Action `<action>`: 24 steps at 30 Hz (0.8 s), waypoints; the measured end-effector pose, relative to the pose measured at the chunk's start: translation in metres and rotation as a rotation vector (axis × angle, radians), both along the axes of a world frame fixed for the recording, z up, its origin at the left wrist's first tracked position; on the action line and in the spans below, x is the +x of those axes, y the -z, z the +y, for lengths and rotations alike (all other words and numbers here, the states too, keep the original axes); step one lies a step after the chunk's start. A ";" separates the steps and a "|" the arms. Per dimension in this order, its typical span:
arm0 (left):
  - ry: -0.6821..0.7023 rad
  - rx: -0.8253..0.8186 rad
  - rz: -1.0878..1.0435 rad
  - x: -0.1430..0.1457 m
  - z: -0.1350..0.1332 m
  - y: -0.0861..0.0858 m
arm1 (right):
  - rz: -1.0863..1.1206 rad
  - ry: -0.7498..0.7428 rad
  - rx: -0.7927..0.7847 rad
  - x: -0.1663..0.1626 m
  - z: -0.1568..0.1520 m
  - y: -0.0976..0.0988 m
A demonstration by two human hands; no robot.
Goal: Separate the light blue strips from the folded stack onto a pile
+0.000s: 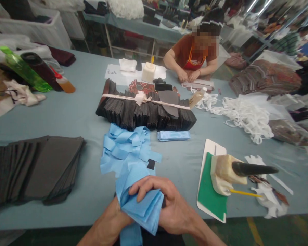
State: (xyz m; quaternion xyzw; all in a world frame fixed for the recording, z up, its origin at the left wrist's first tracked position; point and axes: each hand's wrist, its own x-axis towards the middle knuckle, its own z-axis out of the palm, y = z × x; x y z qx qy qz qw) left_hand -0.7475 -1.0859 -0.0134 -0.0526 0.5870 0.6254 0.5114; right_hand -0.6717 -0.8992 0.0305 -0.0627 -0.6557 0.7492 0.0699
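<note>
A folded bundle of light blue fabric strips (143,210) is between my hands near the table's front edge. My right hand (166,194) is closed over the bundle, its fingers bent across the top. My left hand (123,210) is under and behind the blue fabric, touching it; its fingers are hidden. One blue end hangs down below my hands. Just ahead lies a loose pile of blue strips (127,143) with a small black square (151,164) at its right side. A neat flat stack of blue strips (174,135) rests behind it.
Black fabric pieces tied with a pale band (123,112) stand beyond the strips. Dark panels (53,164) lie left; an iron-like block with a black handle (227,171) sits right on a green-and-white board (207,201). Bottles (25,70), white cords (246,112) and a co-worker (187,58) are farther off.
</note>
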 end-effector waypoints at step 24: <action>-0.225 0.257 -0.210 -0.015 0.021 -0.026 | -0.274 0.372 0.154 -0.005 -0.007 -0.019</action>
